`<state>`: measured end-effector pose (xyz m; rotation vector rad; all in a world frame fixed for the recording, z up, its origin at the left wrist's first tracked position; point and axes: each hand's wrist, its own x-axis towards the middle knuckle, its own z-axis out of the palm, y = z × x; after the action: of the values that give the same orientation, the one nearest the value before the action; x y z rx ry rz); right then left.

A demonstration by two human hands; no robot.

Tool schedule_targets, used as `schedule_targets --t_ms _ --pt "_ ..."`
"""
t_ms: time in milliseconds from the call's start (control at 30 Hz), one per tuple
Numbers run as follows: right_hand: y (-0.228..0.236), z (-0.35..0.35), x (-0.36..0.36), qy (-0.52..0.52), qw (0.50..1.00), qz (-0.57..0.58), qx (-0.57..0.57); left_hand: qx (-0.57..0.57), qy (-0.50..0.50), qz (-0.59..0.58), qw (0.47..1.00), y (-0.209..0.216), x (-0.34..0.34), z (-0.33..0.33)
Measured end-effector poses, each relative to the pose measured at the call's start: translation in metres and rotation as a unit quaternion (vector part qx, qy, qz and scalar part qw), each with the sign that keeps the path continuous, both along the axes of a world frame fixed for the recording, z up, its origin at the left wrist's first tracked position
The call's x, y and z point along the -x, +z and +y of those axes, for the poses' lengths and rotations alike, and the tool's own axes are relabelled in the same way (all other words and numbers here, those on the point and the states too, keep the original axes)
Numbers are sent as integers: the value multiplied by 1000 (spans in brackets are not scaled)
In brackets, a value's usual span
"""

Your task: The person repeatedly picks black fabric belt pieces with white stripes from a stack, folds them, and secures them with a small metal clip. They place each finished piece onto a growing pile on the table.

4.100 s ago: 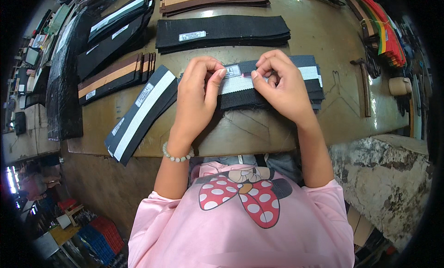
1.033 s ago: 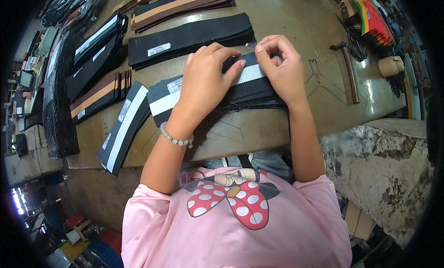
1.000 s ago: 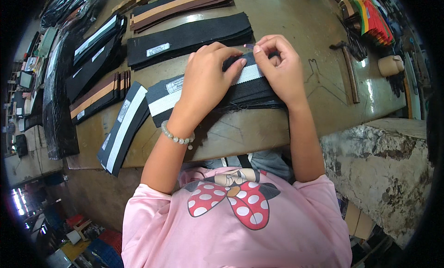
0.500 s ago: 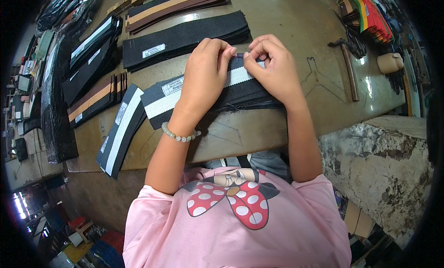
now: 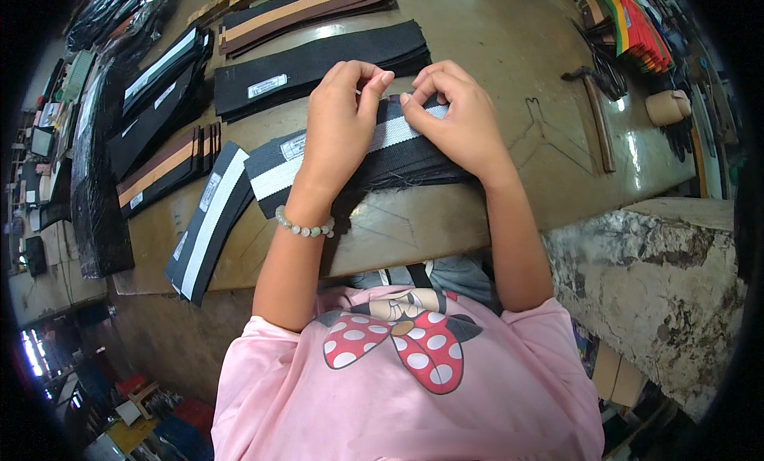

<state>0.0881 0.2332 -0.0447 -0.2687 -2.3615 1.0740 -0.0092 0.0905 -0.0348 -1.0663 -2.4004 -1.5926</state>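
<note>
A stack of black woven webbing straps with a white centre stripe (image 5: pixel 390 132) lies before me at the table's near edge, a small pale label (image 5: pixel 293 147) near its left end. Over its far edge, my left hand (image 5: pixel 344 119) is closed, thumb and forefinger tips pinched together. My right hand (image 5: pixel 455 115) is closed too, fingers curled to the thumb above the stack's right part. Whatever the fingertips hold is too small to make out. Left of the stack, more striped straps (image 5: pixel 208 222) lie at a slant, reaching past the table edge.
Beyond lie a plain black strap stack (image 5: pixel 334 59) and a brown-and-tan one (image 5: pixel 310 19). More strap bundles (image 5: pixel 163 119) sit at left. A hammer (image 5: pixel 598 123), a tape roll (image 5: pixel 668 107) and colourful straps (image 5: pixel 637 31) are on the table's right (image 5: pixel 549 182).
Both hands have shifted slightly left, and the left hand's fingertips have risen a little from the stack. The straps stay about where they were.
</note>
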Motion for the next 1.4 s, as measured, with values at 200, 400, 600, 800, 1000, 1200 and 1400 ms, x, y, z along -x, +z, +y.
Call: schedule_targets --t_ms 200,400,600,800,1000,1200,1400 --pt "-4 8 4 -24 979 41 196 -47 -110 215 969 21 -43 -13" --pt "-7 2 3 -70 987 62 129 167 9 220 961 25 -50 -71" --pt "4 -12 3 -129 982 103 87 146 33 172 974 17 -16 -109" --pt "26 -24 -31 -82 942 316 78 49 65 299 951 40 -25 -112" --pt "25 -39 -64 -63 962 61 258 79 23 252 964 16 -36 -123" --pt "29 -59 -51 -12 978 60 200 52 66 98 992 1 -44 -131" --pt "16 -76 -11 94 982 69 147 131 46 119 983 6 -43 -119"
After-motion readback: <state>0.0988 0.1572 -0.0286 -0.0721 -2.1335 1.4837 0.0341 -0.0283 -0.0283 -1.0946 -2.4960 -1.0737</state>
